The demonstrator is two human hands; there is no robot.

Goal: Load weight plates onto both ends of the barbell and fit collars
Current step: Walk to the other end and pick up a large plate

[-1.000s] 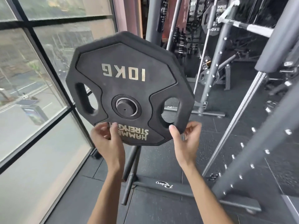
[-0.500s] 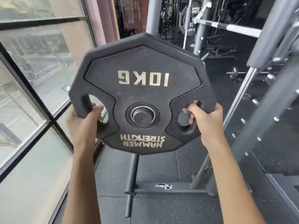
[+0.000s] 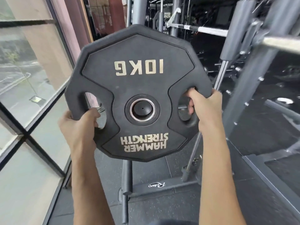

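A black 10 kg weight plate (image 3: 138, 51) fills the middle of the view, upright, its lettering upside down. A black peg end (image 3: 142, 109) shows inside its steel-ringed centre hole. My left hand (image 3: 79, 125) grips the plate's lower left rim at the left grip hole. My right hand (image 3: 204, 108) is wrapped through the right grip hole. A barbell (image 3: 211, 31) lies across the rack at the upper right, behind the plate. No collars are visible.
Large glass windows (image 3: 29, 78) line the left side. Grey rack uprights (image 3: 253, 82) and a chrome guide rod (image 3: 219, 78) stand to the right. The stand's base frame (image 3: 162, 185) lies on the black rubber floor below the plate.
My hands went from hovering open under the plate to gripping its two grip holes. The plate now looks closer and larger, and the view has shifted right.
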